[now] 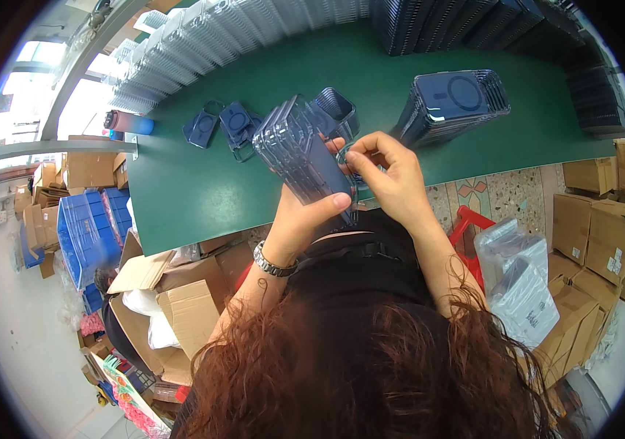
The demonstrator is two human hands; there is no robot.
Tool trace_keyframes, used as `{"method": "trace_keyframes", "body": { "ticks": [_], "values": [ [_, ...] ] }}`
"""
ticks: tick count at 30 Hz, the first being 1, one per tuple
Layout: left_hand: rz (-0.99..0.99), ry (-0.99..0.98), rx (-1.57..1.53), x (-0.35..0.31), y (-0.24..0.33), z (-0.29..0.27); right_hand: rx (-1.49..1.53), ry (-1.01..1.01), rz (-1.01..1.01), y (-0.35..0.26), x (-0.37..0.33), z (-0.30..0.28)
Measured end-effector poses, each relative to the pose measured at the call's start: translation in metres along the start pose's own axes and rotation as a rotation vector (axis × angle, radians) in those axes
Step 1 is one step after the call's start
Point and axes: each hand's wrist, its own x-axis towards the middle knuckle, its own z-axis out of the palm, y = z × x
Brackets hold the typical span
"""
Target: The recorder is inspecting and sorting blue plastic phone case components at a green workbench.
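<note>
My left hand (297, 220) is wrapped round a stack of clear, dark-tinted phone cases (290, 150), held tilted above the near part of the green table. Its thumb presses on the flat side of the stack. My right hand (398, 179) is at the stack's right end, thumb and forefinger pinched together by a thin case rim; what lies between them is too small to make out. Just beyond my hands another phone case (338, 106) stands on the table. Farther left lie loose blue cases (201, 129) with ring marks. A taller stack of cases (461, 96) stands to the right.
Long rows of clear cases (195, 47) and dark cases (458, 25) line the far side of the green table (181, 205). A tumbler (129, 122) lies at its left end. Cardboard boxes (181, 307), a blue crate (93, 230) and a red stool (469, 219) surround me.
</note>
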Motion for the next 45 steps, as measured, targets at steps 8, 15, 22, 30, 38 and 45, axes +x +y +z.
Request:
{"method": "trace_keyframes", "body": {
  "ticks": [8, 15, 22, 30, 38, 45],
  "values": [
    [0.101, 0.037, 0.045, -0.006, -0.005, 0.009, -0.505, 0.11, -0.502, 0.012, -0.01, 0.009],
    [0.036, 0.045, 0.002, -0.009, -0.005, 0.011, -0.371, 0.01, -0.306, 0.013, -0.013, 0.011],
    [0.088, 0.071, 0.1, -0.016, -0.016, 0.008, -0.23, -0.039, -0.13, 0.018, -0.014, 0.013],
    [-0.088, 0.127, 0.503, 0.02, 0.025, -0.019, -0.067, -0.17, 0.064, 0.074, 0.008, -0.008],
    [0.041, 0.213, 1.746, 0.101, 0.017, -0.043, -0.935, -0.053, -0.153, 0.168, 0.021, -0.045],
    [0.019, 0.216, 1.864, 0.108, 0.003, -0.05, -1.201, -0.129, -0.393, 0.185, 0.041, -0.031]
  ]
}}
